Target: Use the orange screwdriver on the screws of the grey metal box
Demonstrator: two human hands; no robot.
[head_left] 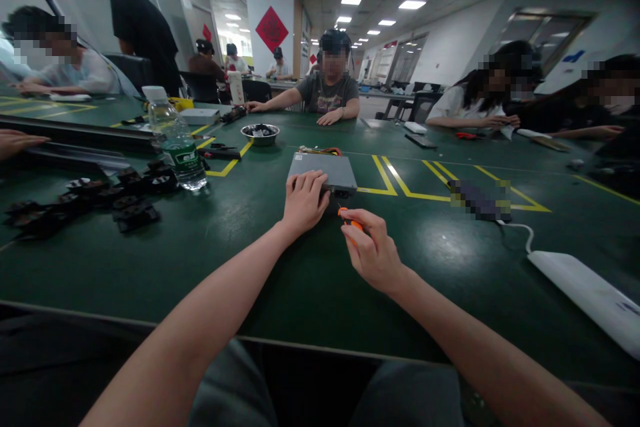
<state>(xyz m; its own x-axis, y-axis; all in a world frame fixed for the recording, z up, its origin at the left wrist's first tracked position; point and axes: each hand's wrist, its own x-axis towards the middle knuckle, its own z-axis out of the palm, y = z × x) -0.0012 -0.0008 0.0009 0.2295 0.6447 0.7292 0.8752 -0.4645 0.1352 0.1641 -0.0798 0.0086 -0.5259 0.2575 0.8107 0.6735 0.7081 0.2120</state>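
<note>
A grey metal computer power supply unit (327,170) lies flat on the green table, its power socket facing me and coloured wires at its far side. My left hand (306,200) grips its near left corner, fingers over the top and the side of the hand at the front face. In my right hand (373,247) is a screwdriver (354,221) with an orange handle, pinched between thumb and fingers. Its thin shaft points up toward the front face near the socket; whether the tip touches a screw is too small to tell.
Left of me stand a water bottle (183,147) and several black plastic parts (135,197). A metal bowl (260,135) with small pieces sits farther back. On the right lie a phone (477,200) and a cabled white power bank (585,293). A person (327,90) sits opposite.
</note>
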